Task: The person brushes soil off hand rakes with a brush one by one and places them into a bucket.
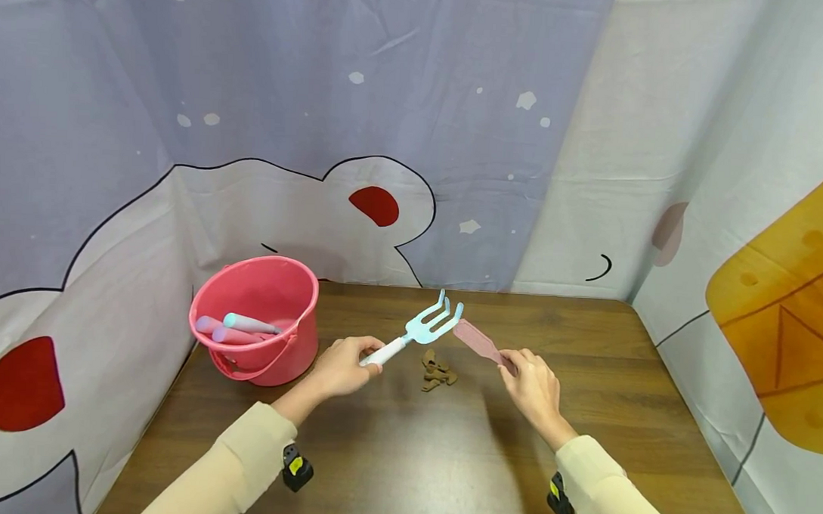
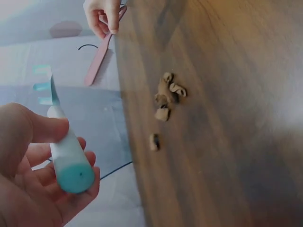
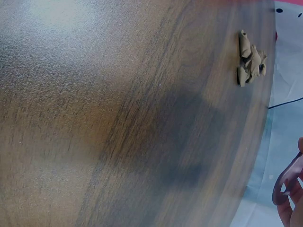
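Note:
My left hand (image 1: 345, 366) grips the white handle of a small hand rake (image 1: 422, 330), which has pale blue, bent tines and a teal handle end. In the left wrist view the thumb lies along the handle of the rake (image 2: 68, 144). My right hand (image 1: 535, 384) pinches the handle of a flat pink spatula-like tool (image 1: 475, 339), its blade pointing toward the rake's tines. Only part of that handle, with a hole near its end, shows in the right wrist view. Below the two tools, a small heap of brown, clay-like pieces (image 1: 437, 373) lies on the table.
A pink bucket (image 1: 299, 355) stands at the table's left back, with several handles, purple and teal-ended, lying in it. The wooden table (image 1: 603, 415) meets printed cloth (image 1: 470, 138) at the back and sides. Each wrist carries a small black camera (image 1: 298, 471).

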